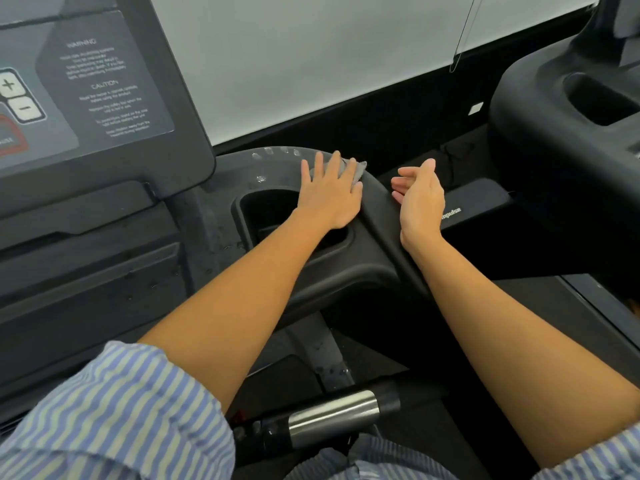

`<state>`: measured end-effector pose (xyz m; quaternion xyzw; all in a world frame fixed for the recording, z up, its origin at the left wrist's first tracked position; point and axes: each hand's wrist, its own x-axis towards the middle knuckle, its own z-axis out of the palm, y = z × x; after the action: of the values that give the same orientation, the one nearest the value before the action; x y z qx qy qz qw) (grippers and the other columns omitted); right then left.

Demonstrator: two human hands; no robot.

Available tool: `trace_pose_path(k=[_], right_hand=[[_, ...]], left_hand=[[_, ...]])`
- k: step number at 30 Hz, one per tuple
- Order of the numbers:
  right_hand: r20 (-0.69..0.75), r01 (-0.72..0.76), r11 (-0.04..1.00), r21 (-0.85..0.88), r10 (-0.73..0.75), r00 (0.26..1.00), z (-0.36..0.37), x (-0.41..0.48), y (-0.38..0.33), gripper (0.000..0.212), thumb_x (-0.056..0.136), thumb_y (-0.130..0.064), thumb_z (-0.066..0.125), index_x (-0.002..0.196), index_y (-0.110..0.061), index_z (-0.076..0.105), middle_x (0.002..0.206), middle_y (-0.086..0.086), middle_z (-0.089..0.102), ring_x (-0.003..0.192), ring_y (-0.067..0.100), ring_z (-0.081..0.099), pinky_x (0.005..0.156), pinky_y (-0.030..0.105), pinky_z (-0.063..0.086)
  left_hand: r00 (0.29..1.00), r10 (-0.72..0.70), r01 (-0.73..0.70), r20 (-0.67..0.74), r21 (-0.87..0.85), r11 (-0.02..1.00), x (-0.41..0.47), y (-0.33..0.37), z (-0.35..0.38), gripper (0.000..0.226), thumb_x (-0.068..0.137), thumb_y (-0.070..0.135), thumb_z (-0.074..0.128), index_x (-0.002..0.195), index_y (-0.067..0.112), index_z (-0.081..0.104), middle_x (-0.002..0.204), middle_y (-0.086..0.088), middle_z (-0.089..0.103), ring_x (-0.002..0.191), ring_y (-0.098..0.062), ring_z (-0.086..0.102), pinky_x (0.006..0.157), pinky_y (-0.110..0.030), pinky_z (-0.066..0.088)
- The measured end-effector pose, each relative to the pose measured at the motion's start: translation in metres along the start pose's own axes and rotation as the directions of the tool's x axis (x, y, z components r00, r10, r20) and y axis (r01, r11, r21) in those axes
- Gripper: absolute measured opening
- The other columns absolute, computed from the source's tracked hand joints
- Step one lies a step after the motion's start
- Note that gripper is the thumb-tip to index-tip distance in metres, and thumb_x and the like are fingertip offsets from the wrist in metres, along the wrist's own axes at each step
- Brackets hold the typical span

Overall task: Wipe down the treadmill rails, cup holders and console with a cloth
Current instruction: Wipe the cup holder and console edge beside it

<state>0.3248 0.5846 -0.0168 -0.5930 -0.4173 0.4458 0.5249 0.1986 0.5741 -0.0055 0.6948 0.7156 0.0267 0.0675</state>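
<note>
cloth: a small grey rag, thin and crumpled, mostly hidden under the left hand, with only a frayed-looking edge showing past the fingertips. it lies on the far right corner of the cup holder's curved black rim, where the rim bends toward the side rail. the left hand presses it flat, fingers straight and slightly spread, not curled round it. pale droplets or smears dot the rim just left of the hand. the right hand hovers beside the rail's outer edge, palm turned left, fingers loose and holding nothing. the console with its warning label fills the upper left.
</note>
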Motion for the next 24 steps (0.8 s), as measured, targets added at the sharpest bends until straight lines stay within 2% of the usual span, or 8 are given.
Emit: trace_pose_path(k=[4,8,13,18,24], right_hand=[[-0.017,-0.006,1.0,0.025,0.006,1.0,0.001,0.0,0.0,0.046,0.101,-0.04,0.024,0.093,-0.016,0.062,0.087,-0.001,0.066,0.088,0.01,0.063,0.086,0.028,0.05],[-0.016,0.042,0.999,-0.03,-0.042,0.999,0.003,-0.003,0.001,0.046,0.101,-0.039,0.024,0.095,-0.016,0.063,0.085,-0.004,0.065,0.085,0.007,0.061,0.084,0.025,0.048],[0.03,0.1,0.989,-0.106,-0.098,0.995,0.003,-0.007,0.001,0.045,0.101,-0.038,0.025,0.097,-0.014,0.062,0.092,-0.004,0.064,0.089,0.008,0.06,0.085,0.024,0.046],[0.046,0.124,0.984,-0.126,-0.119,0.992,0.004,-0.008,0.0,0.043,0.101,-0.036,0.026,0.096,-0.014,0.062,0.092,-0.005,0.064,0.09,0.008,0.059,0.087,0.025,0.046],[0.054,0.155,0.979,-0.135,-0.149,0.987,0.005,-0.009,0.0,0.042,0.101,-0.034,0.026,0.099,-0.013,0.063,0.088,-0.006,0.063,0.086,0.005,0.058,0.081,0.02,0.042]], left_hand=[[0.996,0.086,-0.087,-0.008,-0.061,0.994,-0.019,0.02,0.008,0.054,0.1,0.032,0.022,0.148,0.012,0.009,0.156,-0.013,0.0,0.142,-0.037,-0.007,0.114,-0.048,-0.004],[0.986,0.162,-0.163,-0.025,-0.018,0.987,-0.024,0.019,0.011,0.052,0.1,0.031,0.023,0.149,0.014,0.011,0.157,-0.01,0.004,0.143,-0.034,-0.005,0.114,-0.05,-0.005],[0.994,0.104,-0.104,-0.023,0.034,0.994,0.005,-0.001,0.001,0.051,0.1,0.03,0.022,0.148,0.016,0.014,0.155,-0.01,0.012,0.143,-0.035,-0.002,0.113,-0.053,-0.004],[1.0,-0.015,0.015,0.014,-0.005,1.0,0.01,-0.004,-0.002,0.052,0.1,0.028,0.021,0.148,0.012,0.01,0.156,-0.012,0.005,0.142,-0.039,-0.007,0.113,-0.055,-0.004],[0.993,0.115,-0.114,0.012,-0.087,0.99,-0.019,0.017,0.009,0.052,0.1,0.03,0.024,0.148,0.016,0.011,0.157,-0.008,0.003,0.142,-0.037,-0.008,0.112,-0.055,-0.005]])
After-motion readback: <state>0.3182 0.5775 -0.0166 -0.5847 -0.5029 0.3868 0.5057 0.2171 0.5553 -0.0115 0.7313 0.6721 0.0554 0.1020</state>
